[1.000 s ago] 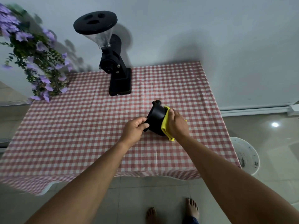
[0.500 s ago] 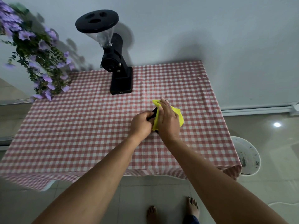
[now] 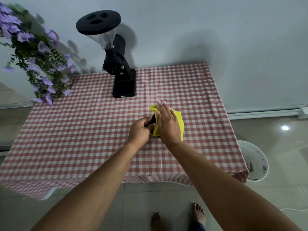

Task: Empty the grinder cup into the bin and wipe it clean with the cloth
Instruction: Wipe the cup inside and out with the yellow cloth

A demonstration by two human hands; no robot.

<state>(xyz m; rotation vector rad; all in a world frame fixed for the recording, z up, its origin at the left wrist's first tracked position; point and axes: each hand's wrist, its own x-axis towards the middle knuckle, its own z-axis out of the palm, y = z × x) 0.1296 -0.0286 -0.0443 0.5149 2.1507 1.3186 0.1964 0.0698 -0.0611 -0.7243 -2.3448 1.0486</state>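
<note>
The black grinder cup is almost wholly hidden between my two hands above the middle of the table; only a dark sliver shows. My left hand is closed around its left side. My right hand lies flat over the yellow cloth, pressing it against the cup, fingers stretched out away from me. The cloth sticks out past the fingertips and to the right of the palm. The white bin stands on the floor beside the table's right front corner.
A black coffee grinder with a clear hopper stands at the back of the red-checked table. Purple flowers hang over the back left corner. A grey wall runs behind. My bare feet are on the tiled floor.
The cup, plainly visible a second ago, is now covered by the cloth and my right hand, which has swung over its top. My left hand has closed tighter on it.
</note>
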